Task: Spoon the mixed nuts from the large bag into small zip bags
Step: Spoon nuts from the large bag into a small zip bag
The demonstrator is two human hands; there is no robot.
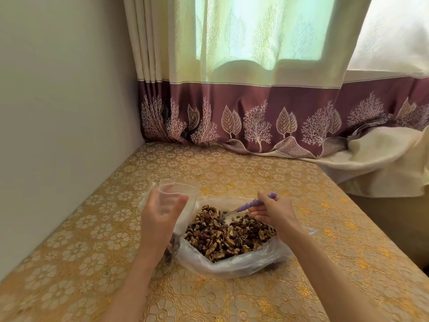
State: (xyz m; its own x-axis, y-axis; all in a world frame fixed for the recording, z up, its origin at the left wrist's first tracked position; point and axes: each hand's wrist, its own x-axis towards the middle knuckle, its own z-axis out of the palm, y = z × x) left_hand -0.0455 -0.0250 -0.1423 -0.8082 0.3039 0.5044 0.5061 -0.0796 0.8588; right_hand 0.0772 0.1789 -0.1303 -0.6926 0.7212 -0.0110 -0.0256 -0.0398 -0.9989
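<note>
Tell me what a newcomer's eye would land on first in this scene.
First, the heap of mixed nuts spilling out of the large bag, open on the gold floral tablecloth at centre. Next, the right hand dipping a purple-handled spoon into the nuts, while the left hand holds a small zip bag open beside it. Behind, a plum-bordered curtain glows.
</note>
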